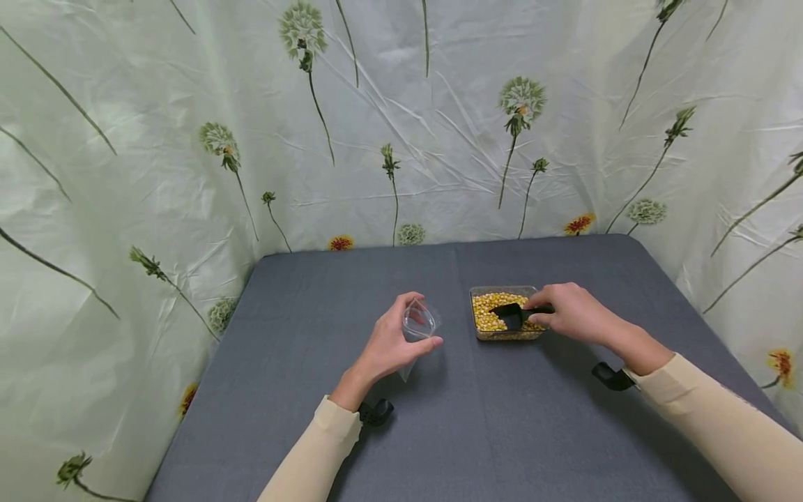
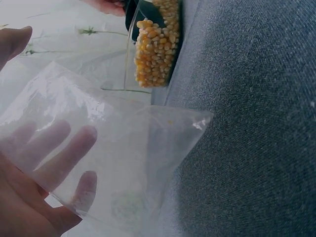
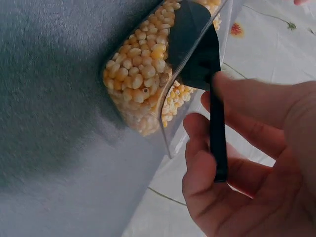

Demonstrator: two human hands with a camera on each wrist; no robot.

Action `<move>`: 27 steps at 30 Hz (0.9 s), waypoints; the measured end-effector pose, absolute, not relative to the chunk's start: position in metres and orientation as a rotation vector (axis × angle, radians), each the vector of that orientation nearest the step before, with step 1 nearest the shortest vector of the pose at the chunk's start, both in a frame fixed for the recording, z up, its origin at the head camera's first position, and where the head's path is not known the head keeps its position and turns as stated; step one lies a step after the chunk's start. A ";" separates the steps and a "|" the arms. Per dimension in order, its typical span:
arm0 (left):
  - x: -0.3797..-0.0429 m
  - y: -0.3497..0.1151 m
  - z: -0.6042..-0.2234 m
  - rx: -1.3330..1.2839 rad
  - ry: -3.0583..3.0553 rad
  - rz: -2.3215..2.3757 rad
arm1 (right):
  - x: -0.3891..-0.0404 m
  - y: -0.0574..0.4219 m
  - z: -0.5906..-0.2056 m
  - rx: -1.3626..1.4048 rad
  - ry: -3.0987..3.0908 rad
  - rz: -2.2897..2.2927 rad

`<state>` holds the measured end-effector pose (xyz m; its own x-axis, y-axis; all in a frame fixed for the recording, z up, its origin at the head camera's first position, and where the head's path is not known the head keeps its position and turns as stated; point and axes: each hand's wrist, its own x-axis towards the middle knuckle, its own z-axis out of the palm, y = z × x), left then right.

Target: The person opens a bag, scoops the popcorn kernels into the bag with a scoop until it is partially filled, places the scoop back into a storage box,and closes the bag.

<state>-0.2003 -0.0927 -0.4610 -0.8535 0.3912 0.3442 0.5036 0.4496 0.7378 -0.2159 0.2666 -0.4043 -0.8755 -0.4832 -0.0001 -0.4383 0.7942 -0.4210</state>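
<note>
While the left hand (image 1: 392, 341) holds a clear plastic bag (image 2: 123, 153), the right hand (image 1: 580, 314) grips a black scoop (image 1: 511, 316) by its handle. The bag is located left of a clear plastic container (image 1: 509, 335), and the two are apart. The bag's mouth is spread and faces up, set between the left thumb on the near side and the fingers on the far side. In the left wrist view, several fingers show through the plastic; whether they lie inside or behind the bag cannot be told. The bag's body hangs below the hand and narrows to a corner; contact with the table (image 1: 301, 348) cannot be confirmed.

The container stands on the table, right of the middle, and holds yellow corn kernels (image 1: 486, 305). The scoop's blade lies among the kernels, and its handle extends to the right, across the container's right rim. The right thumb presses one side of the handle; the fingers curl against the other.

Each arm wears a cream sleeve (image 1: 314, 453), with a black device (image 1: 376, 413) at the wrist. The table has a dark grey cloth surface. A pale curtain (image 1: 251, 70) printed with dandelions lines the far, left and right sides.
</note>
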 end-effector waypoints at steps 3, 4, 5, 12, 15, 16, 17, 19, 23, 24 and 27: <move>-0.201 -0.093 -0.462 -0.793 -2.566 -1.370 | -0.217 0.269 -0.408 -0.627 2.781 -0.777; -0.201 -0.093 -0.462 -0.792 -2.566 -1.368 | -0.218 0.270 -0.409 -0.596 2.750 -0.818; -0.201 -0.093 -0.462 -0.791 -2.568 -1.366 | -0.218 0.270 -0.410 -0.566 2.719 -0.855; -0.201 -0.094 -0.462 -0.797 -2.562 -1.368 | -0.220 0.271 -0.413 -0.378 2.565 -1.052; -0.201 -0.095 -0.462 -0.800 -2.552 -1.370 | -0.219 0.273 -0.415 -0.333 2.531 -1.112; -0.200 -0.095 -0.462 -0.800 -2.552 -1.369 | -0.218 0.275 -0.415 -0.320 2.521 -1.132; -0.200 -0.095 -0.462 -0.801 -2.551 -1.368 | -0.216 0.276 -0.415 -0.308 2.504 -1.161; -0.201 -0.095 -0.462 -0.802 -2.549 -1.374 | -0.214 0.280 -0.417 -0.281 2.476 -1.210; -0.201 -0.095 -0.462 -0.798 -2.553 -1.382 | -0.209 0.285 -0.418 -0.236 2.422 -1.315; -0.201 -0.095 -0.462 -0.797 -2.555 -1.385 | -0.208 0.287 -0.419 -0.224 2.417 -1.332; -0.201 -0.094 -0.461 -0.793 -2.556 -1.385 | -0.205 0.289 -0.420 -0.199 2.400 -1.381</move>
